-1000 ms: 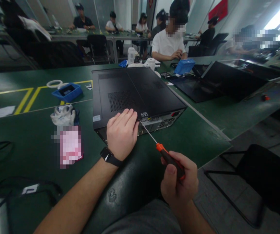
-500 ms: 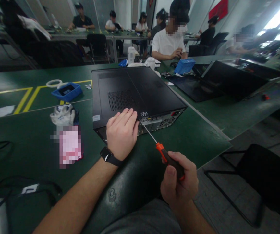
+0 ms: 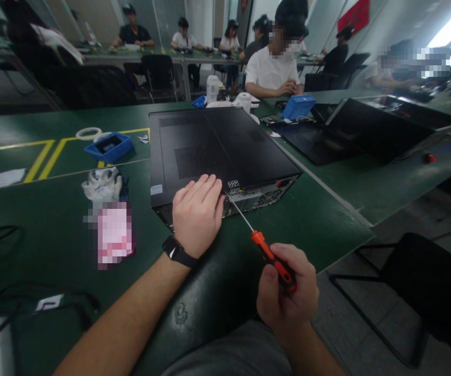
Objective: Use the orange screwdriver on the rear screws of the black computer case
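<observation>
A black computer case (image 3: 225, 141) lies flat on the green table, its rear panel with ports and a fan grille facing me. My left hand (image 3: 197, 211) rests with flat fingers on the top near the rear edge. In my right hand (image 3: 290, 290) is an orange and black screwdriver (image 3: 262, 243), gripped by the handle. Its shaft points forward and left, and the tip meets the rear edge of the case beside my left fingers. The screw or slot at the tip is too small to make out.
Left of the case are a blue bin (image 3: 110, 149), a white tape ring (image 3: 88, 133), work gloves (image 3: 103, 185) and a blurred pink item (image 3: 114, 232). Another opened case (image 3: 382, 125) and a blue box (image 3: 299, 107) stand at the right. A person in white (image 3: 270, 70) sits opposite. A chair (image 3: 425, 282) is at the right.
The screwdriver handle has turned in my right hand, showing more orange, and my right thumb has shifted slightly. The left hand stays in place on the case.
</observation>
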`<state>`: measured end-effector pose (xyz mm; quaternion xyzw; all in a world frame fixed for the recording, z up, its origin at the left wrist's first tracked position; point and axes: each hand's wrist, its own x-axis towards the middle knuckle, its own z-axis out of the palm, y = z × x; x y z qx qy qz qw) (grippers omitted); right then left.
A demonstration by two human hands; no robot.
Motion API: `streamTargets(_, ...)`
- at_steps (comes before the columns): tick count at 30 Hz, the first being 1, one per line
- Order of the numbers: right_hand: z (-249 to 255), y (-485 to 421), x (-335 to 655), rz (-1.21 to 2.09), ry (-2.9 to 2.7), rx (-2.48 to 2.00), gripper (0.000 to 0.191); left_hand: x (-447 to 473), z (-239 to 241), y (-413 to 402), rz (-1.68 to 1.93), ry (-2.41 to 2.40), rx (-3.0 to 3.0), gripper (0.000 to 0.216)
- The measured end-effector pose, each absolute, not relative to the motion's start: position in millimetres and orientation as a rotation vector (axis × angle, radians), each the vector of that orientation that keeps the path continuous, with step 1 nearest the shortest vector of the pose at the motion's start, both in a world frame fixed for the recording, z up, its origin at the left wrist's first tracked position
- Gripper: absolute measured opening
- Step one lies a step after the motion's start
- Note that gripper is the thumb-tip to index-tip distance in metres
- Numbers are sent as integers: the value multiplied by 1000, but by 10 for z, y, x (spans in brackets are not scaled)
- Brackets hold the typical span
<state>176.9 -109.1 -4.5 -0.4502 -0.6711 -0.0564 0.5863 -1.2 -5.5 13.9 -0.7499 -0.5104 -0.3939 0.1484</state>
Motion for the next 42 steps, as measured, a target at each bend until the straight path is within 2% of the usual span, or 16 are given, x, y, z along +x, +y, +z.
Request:
streamTargets(8, -50, -1134, 1742, -153, -1523, -1182, 30, -13, 155, -65, -1141, -1485, -2166, 34)
streamTargets(18, -15, -1057, 1766, -155, -1573, -1037, 38, -9, 155, -63, -1109, -1474, -2157, 33)
streamTargets(25, -52, -1100, 1756, -176, -1519, -1171, 27, -14, 144, -61, -1142, -1488, -2167, 34)
streamTargets(31, -32, -1075, 1756, -139, -1549, -1050, 33, -13, 147, -63, -1126, -1476, -2160, 33)
streamTargets(37, -41, -1121, 1758, -160, -1526, -1207, 25, -10, 162, -66, -1120, -1471, -2148, 32)
streamTargets(42, -44, -1099, 1765, -145, -1554, -1099, 33, -11, 157, -71, -1125, -1473, -2156, 32)
